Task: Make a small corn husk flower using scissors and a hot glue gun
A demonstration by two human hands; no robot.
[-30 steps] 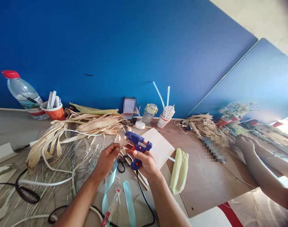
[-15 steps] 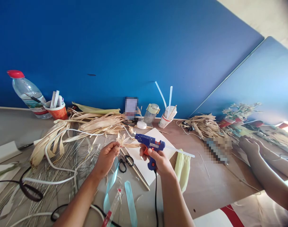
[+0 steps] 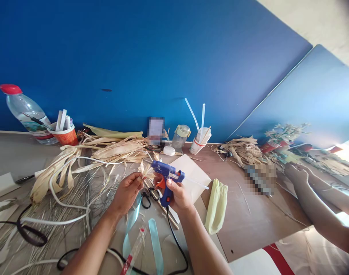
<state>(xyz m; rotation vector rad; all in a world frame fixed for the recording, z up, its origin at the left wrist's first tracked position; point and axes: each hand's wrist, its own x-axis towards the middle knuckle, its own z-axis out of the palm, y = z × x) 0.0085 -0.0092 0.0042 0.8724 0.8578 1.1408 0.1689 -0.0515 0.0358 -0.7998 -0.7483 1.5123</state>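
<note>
My left hand pinches a small dried corn husk flower, its pale petals spread upward from the fingertips. In my right hand is a blue hot glue gun with an orange trigger, its nozzle pointing left beside the husk piece. A clear glue stick sticks out of the gun's back, and a black cord runs down from its handle. Below the hands lie black-handled scissors, partly covered by a wooden stick, and light blue ribbon. My fingers hide the lower end of the husk piece.
Dried corn husks and thin stalks spread across the left side, crossed by a white cable. Behind stand a plastic bottle, an orange cup and a paper cup. A co-worker's arms are at the right.
My right hand has brought the glue gun leftward, closer to the husk flower. The view has shifted slightly, and the pale green husk at the right shows more fully.
</note>
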